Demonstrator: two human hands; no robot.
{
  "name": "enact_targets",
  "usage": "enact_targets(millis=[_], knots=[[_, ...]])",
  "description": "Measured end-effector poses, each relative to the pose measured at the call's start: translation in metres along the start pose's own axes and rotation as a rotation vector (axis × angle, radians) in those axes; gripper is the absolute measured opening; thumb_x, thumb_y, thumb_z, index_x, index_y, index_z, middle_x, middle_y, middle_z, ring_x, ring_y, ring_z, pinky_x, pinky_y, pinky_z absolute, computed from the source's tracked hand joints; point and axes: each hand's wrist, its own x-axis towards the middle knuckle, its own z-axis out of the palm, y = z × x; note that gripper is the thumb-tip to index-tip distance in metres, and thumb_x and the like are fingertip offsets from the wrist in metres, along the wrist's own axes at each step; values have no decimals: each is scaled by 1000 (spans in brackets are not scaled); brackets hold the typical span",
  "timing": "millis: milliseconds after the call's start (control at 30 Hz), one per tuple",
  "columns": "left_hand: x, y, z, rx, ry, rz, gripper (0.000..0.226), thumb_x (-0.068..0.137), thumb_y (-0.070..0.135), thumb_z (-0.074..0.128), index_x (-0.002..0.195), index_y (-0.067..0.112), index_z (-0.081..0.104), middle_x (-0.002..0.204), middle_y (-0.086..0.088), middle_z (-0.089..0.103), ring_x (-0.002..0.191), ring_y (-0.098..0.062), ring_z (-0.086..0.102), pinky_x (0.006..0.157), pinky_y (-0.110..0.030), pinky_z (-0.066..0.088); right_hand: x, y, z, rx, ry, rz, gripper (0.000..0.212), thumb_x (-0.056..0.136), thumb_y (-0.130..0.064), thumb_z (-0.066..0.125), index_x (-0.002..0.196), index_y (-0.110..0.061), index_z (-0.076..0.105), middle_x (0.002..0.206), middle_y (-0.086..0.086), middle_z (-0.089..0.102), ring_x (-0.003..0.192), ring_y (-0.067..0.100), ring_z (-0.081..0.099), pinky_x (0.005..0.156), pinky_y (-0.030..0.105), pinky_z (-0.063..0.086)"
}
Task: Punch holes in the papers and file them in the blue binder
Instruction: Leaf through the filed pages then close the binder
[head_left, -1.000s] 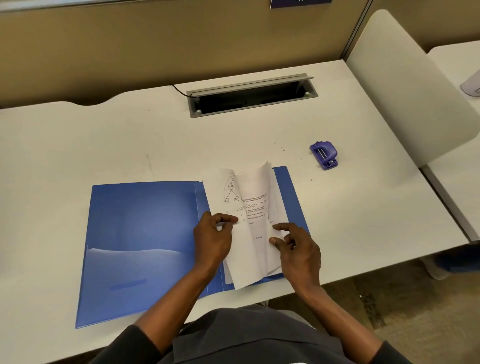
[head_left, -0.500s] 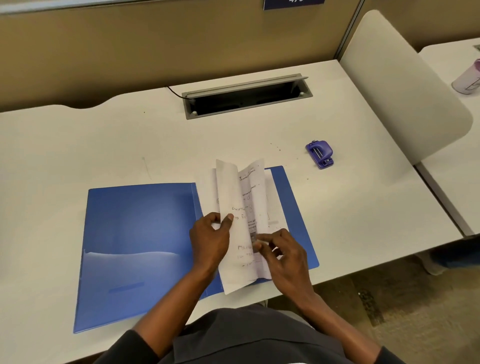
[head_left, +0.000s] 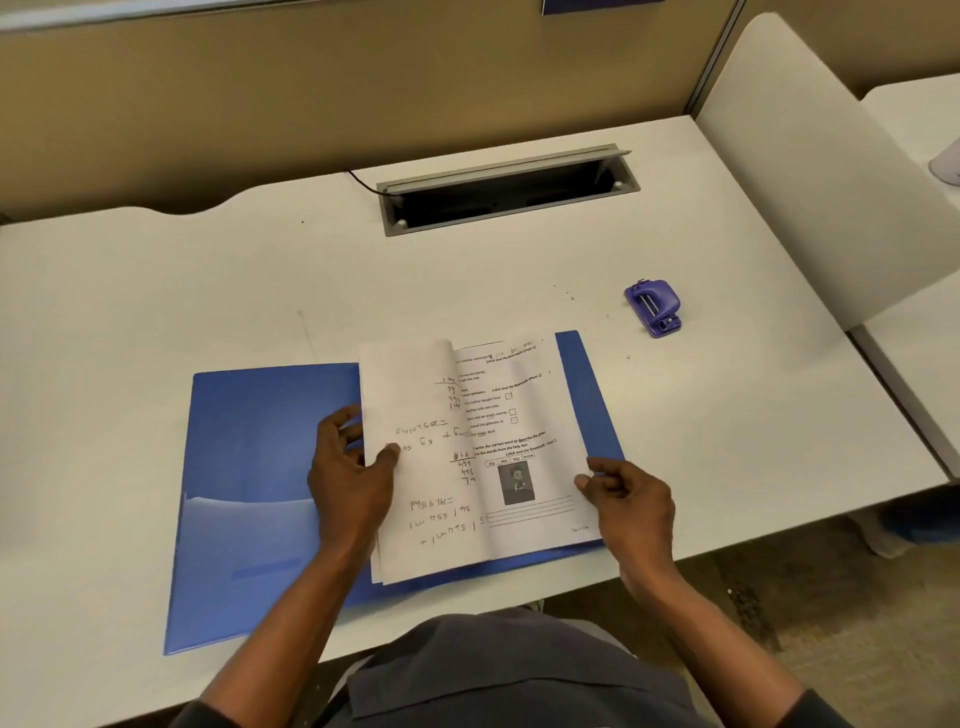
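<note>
Open glossy blue plastic binder (head_left: 260, 457) flat on the white desk (head_left: 156, 291), stack of white printed and handwritten papers (head_left: 467, 457) lying on its right half. Left hand (head_left: 353, 478) at the stack's left edge, thumb on top, fingers curled under a turned sheet. Right hand (head_left: 628, 493) at the right edge, fingers narrowly curled, pinching the sheet's margin. Small purple hole punch (head_left: 655, 307) well apart, far right.
</note>
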Motion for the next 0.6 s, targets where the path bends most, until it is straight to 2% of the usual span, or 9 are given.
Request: enact_targets(millis=[67, 100, 167, 233, 333, 433, 533, 600], knots=[[-3, 1, 0, -38, -32, 41, 65, 91, 0, 76, 147, 27, 55, 122, 11, 66, 100, -4, 68, 76, -9, 55, -7, -10, 5, -17, -19, -26, 24, 85, -30, 83, 105, -26, 70, 91, -17, 69, 87, 8, 67, 84, 32, 62], [-4, 1, 1, -36, -37, 59, 60, 92, -2, 74, 142, 29, 61, 121, 12, 67, 98, -6, 68, 76, -10, 55, -11, -15, 7, -50, -25, -61, 24, 85, -32, 83, 104, -26, 70, 90, -19, 68, 84, 6, 66, 79, 25, 61], [-6, 5, 7, -14, -33, 74, 41, 94, -1, 69, 119, 30, 75, 118, 16, 69, 99, -11, 68, 85, -24, 59, -22, -27, 14, -129, -41, -177, 21, 86, -35, 82, 101, -28, 70, 88, -22, 67, 80, 4, 67, 71, 13, 56], [-10, 8, 14, -28, -49, 49, 29, 98, 2, 66, 106, 26, 78, 115, 16, 71, 103, -5, 67, 92, -31, 58, -33, -37, 23, -182, -84, -322, 17, 87, -36, 81, 98, -28, 71, 90, -21, 68, 81, 4, 69, 71, 13, 57], [-16, 16, 24, -85, -76, 21, 8, 101, 24, 70, 102, 21, 78, 108, 12, 73, 97, -3, 68, 82, -21, 54, -47, -45, 42, -265, -167, -484, 23, 90, -40, 79, 106, -26, 72, 102, -14, 69, 86, 5, 68, 77, 13, 56], [-20, 21, 33, -86, -96, 35, 26, 96, 46, 73, 100, 20, 74, 99, 10, 72, 88, -2, 67, 72, -9, 49, -58, -47, 59, -351, -189, -600, 29, 91, -42, 75, 113, -23, 72, 109, -6, 69, 94, 9, 67, 82, 18, 58], [-19, 17, 37, -43, -124, 24, 23, 91, 40, 80, 100, 20, 72, 99, 6, 74, 92, -11, 70, 77, -25, 58, -64, -49, 68, -394, -247, -645, 33, 91, -44, 72, 115, -22, 72, 113, -4, 69, 101, 12, 69, 84, 21, 60], [-15, 12, 36, -13, -126, 24, 16, 92, 32, 81, 99, 20, 73, 97, 5, 75, 91, -18, 71, 80, -35, 62, -65, -50, 69, -366, -265, -607, 36, 91, -51, 70, 114, -23, 73, 111, -6, 69, 99, 11, 68, 82, 22, 61]])
